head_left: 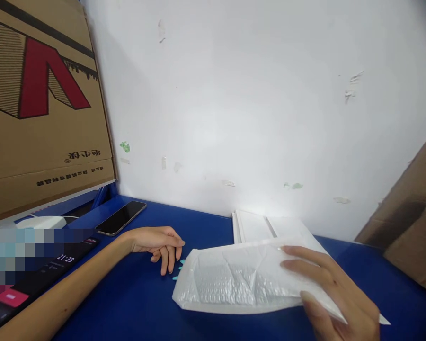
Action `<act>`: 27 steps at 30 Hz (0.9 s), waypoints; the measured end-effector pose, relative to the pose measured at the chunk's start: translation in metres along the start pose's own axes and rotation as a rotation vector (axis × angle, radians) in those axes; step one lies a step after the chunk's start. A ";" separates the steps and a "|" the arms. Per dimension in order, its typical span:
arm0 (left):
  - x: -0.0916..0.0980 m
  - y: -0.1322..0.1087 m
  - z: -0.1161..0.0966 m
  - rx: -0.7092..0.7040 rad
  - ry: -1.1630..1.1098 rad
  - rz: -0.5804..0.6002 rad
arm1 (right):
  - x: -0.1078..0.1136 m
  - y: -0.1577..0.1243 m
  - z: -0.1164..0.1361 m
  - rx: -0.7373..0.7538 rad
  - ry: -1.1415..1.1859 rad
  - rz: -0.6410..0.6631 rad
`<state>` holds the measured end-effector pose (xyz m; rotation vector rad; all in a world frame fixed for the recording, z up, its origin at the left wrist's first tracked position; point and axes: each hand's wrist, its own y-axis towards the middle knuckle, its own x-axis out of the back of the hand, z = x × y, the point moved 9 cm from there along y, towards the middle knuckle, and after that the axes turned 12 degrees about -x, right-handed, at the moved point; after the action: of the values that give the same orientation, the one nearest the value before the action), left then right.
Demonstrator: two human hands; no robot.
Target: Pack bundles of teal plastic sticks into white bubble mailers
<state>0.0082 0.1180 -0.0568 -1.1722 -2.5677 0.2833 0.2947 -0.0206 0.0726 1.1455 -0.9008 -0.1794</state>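
the right hand [341, 289] grasps a flat, white, bubble-lined pouch [230, 279] at its right end, above the blue tabletop [142, 303], before flat white rectangular packets [252, 227]. the left hand [159, 244], released and loosely curled, is near small teal prongs [180, 268] beside the pouch's left end.

White wall [234, 94] (patchy in spots) behind a blue tabletop [128, 303].

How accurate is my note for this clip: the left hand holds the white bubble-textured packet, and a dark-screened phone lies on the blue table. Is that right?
Not quite: the head view shows the right hand holding the white bubble-textured packet, while the left hand is apart from it. The dark-screened phone does lie on the blue table.
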 end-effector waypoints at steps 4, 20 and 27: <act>0.000 0.001 -0.001 0.010 0.030 -0.024 | -0.002 -0.001 0.004 0.046 0.000 -0.003; 0.003 -0.013 -0.059 -0.221 0.346 -0.142 | 0.012 0.003 -0.010 -0.051 0.012 -0.040; -0.005 -0.019 -0.068 -0.250 0.691 -0.097 | 0.018 0.004 -0.028 -0.207 0.100 -0.104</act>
<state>0.0223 0.1055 0.0113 -0.9882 -2.0604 -0.4108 0.3246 -0.0091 0.0821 1.0000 -0.7170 -0.2908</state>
